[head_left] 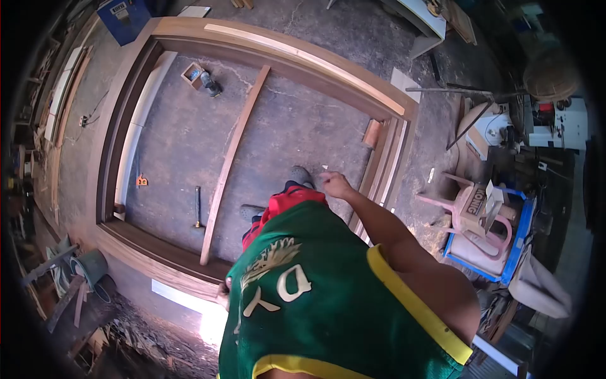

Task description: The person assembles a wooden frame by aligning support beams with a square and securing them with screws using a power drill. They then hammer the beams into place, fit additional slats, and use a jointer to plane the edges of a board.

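A large rectangular wooden frame (252, 39) lies around my feet, with a loose wooden strip (235, 158) spanning it. My right hand (336, 184) hangs inside the frame near my shoe, fingers loosely bent and apart, with nothing visible in them. Only a little of my left hand (223, 294) shows beside my green shirt, at the frame's near edge; its fingers are mostly hidden. A hammer (198, 208) rests on the floor left of the strip. An orange clamp-like piece (142, 181) is farther left. A dark power tool (209, 83) lies by a small box of fasteners (192, 73).
A pink plastic chair (467, 205) and a blue-edged container (521, 237) stand at the right. A bucket (91, 265) and wood scraps sit at the lower left. A blue box (124, 20) is at the upper left. The raised frame sides surround my feet.
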The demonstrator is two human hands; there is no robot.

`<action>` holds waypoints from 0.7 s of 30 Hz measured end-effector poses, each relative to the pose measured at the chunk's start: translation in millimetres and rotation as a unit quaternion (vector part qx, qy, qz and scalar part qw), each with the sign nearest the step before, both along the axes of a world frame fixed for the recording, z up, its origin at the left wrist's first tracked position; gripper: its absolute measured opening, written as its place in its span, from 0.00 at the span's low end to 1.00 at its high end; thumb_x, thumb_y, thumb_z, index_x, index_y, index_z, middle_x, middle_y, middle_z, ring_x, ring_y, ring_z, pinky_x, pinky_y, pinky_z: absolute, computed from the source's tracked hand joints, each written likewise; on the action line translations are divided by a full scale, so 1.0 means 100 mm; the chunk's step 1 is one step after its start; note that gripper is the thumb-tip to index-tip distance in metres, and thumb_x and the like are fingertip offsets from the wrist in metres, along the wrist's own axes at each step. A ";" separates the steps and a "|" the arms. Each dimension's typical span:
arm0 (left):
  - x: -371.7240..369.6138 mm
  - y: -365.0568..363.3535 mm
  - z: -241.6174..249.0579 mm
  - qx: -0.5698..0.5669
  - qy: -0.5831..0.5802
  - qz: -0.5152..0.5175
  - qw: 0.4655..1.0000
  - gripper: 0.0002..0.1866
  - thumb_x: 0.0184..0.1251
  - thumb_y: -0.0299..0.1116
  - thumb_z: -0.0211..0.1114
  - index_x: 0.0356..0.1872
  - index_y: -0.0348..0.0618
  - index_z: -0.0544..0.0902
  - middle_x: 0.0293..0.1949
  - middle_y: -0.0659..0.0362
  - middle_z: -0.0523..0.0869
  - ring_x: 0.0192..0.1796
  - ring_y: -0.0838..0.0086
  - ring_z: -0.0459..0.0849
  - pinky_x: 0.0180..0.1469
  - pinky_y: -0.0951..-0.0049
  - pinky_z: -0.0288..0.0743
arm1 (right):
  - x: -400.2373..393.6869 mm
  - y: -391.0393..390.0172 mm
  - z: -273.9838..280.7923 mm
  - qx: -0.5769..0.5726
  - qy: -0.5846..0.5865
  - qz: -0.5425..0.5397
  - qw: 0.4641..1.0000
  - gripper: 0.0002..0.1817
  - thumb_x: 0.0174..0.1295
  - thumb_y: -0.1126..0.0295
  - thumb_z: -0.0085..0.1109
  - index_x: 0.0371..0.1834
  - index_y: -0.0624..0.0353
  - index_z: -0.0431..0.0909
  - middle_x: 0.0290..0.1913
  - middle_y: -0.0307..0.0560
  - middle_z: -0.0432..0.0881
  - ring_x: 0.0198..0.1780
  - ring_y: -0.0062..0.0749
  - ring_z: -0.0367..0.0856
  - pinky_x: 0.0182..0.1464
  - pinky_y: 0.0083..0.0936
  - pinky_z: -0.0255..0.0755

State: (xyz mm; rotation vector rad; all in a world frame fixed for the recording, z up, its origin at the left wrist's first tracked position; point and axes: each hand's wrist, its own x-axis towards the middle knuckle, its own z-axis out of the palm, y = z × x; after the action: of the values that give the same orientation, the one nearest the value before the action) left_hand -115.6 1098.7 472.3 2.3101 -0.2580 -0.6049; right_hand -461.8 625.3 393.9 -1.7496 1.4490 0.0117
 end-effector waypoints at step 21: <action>1.90 -0.35 -0.72 -0.114 0.116 0.130 0.978 0.11 0.74 0.36 0.65 0.44 0.37 0.82 0.27 0.63 0.82 0.24 0.82 0.75 0.26 0.79 0.72 | 0.82 0.70 -0.37 0.113 0.021 -0.154 0.981 0.21 0.52 0.68 0.61 0.51 0.57 0.85 0.36 0.54 0.89 0.35 0.38 0.89 0.44 0.31 0.81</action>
State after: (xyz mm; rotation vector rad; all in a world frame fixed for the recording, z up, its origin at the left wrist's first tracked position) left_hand 74.0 1063.6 400.0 1.9892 0.0822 -0.6650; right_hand -379.4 695.1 356.7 -1.3374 1.6670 0.0473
